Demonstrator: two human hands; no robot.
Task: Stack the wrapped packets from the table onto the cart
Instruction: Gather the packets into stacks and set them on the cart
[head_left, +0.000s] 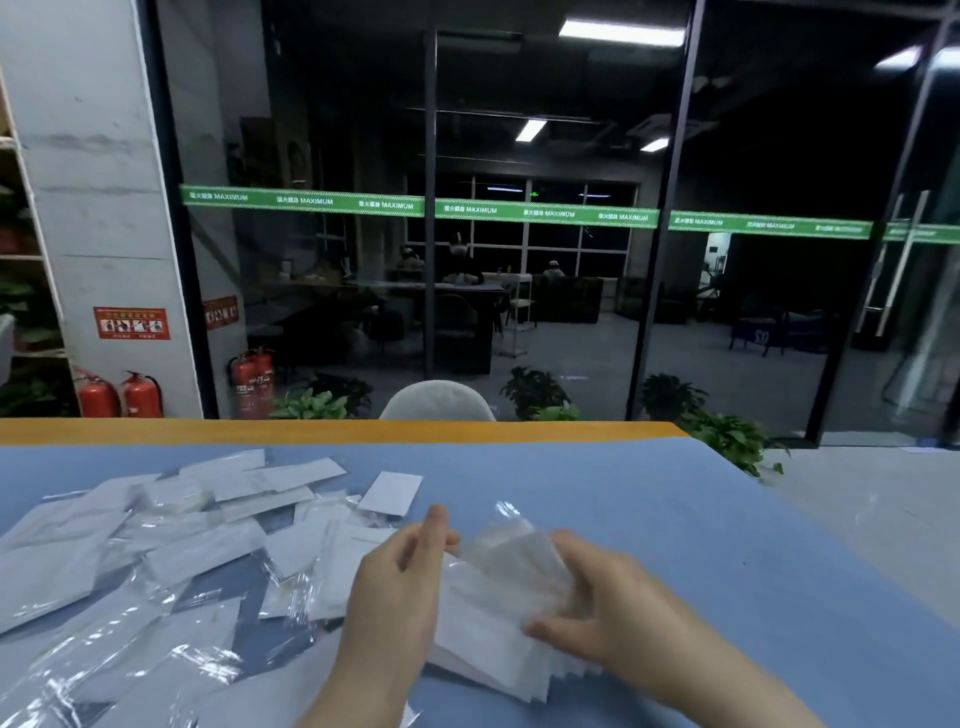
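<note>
A bundle of several white packets in clear wrap (498, 608) lies fanned between both hands, just above the blue table top (701, 545). My left hand (400, 582) holds the bundle's left edge, its fingers curled round it. My right hand (592, 608) grips the right side, thumb on top of the packets. Many more wrapped packets (171, 551) lie scattered in a loose heap over the left half of the table. No cart is in view.
The table has an orange far edge (363, 431). Behind it stand a white chair back (436, 400), potted plants (535, 392) and a dark glass wall. Red fire extinguishers (122, 395) stand at the left by a pillar and shelves.
</note>
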